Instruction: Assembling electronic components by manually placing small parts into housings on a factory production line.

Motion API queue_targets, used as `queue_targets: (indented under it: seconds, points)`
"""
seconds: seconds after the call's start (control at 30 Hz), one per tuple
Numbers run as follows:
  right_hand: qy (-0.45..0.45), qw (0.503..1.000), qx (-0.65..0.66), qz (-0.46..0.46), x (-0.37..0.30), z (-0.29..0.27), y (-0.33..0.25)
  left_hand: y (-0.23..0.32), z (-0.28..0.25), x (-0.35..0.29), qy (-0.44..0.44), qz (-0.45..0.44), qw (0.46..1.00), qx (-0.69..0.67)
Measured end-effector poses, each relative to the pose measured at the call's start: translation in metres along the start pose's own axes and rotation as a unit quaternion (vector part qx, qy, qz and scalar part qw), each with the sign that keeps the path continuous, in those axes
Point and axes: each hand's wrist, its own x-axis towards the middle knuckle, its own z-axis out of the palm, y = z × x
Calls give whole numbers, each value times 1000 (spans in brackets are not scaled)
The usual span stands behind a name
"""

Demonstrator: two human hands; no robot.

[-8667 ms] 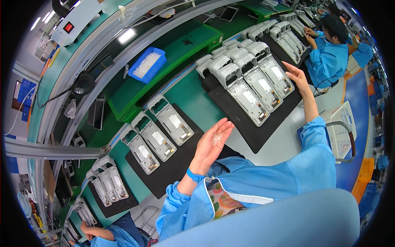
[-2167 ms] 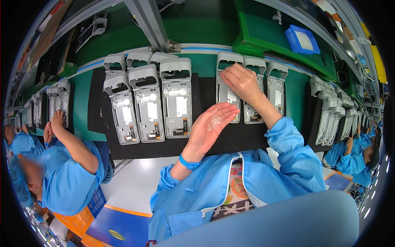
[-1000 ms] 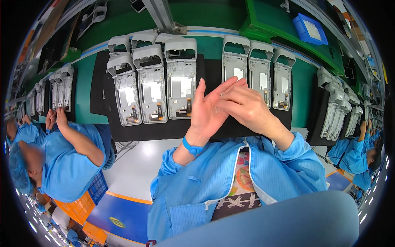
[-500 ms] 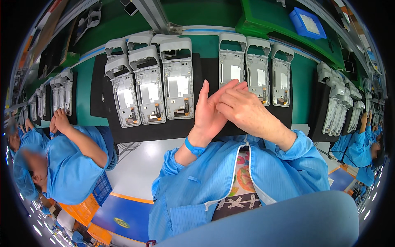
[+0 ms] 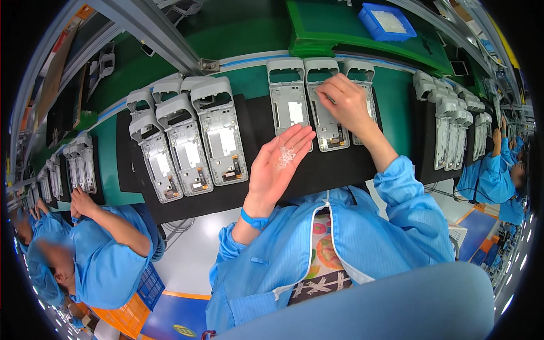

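Observation:
Palm up over the front of the black mat (image 5: 314, 177), my left hand (image 5: 269, 175) lies flat with its fingers stretched out. A small heap of tiny clear pieces (image 5: 285, 157) rests on that palm and the finger bases. My right hand (image 5: 347, 103) is over the middle grey device housing (image 5: 328, 126) of the right-hand group, fingertips pinched near its upper part. Whatever they pinch is too small or hidden to name. A grey housing (image 5: 287, 105) stands to its left and another housing (image 5: 360, 69) to its right, partly covered by my hand and wrist.
Several more housings (image 5: 218, 127) with raised handle-like tops lie on the mat's left. A blue bin (image 5: 368, 28) of small pale pieces sits on the green shelf (image 5: 317, 34) behind. A metal post (image 5: 153, 34) rises at the back left. A co-worker (image 5: 107, 249) is at my left.
My hands have parted. The right moved up and away to the middle housing; the left turned palm up, uncovering the clear pieces. The view has shifted to the right and tilted.

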Motion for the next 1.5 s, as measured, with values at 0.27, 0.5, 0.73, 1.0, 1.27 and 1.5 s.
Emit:
queue_targets:
  seconds: [0.27,0.5,0.73,1.0,1.27,1.5]
  points:
    - [-21,990,-94,-104,-1,17,13,-5,-10,-5,27,11,999,-19]
    - [-33,986,-97,-128,1,17,16,-5,-12,-5,30,14,999,-27]
    - [-75,979,-92,-167,6,12,20,0,-6,-9,31,8,999,20]
    - [-124,982,-74,-119,11,-2,6,10,8,-12,-22,22,997,-69]
    - [-112,955,267,-67,-3,-32,-89,1,9,-9,5,18,996,-83]
    - [-137,963,222,-70,-18,-33,-121,-4,17,-5,-39,18,998,-49]
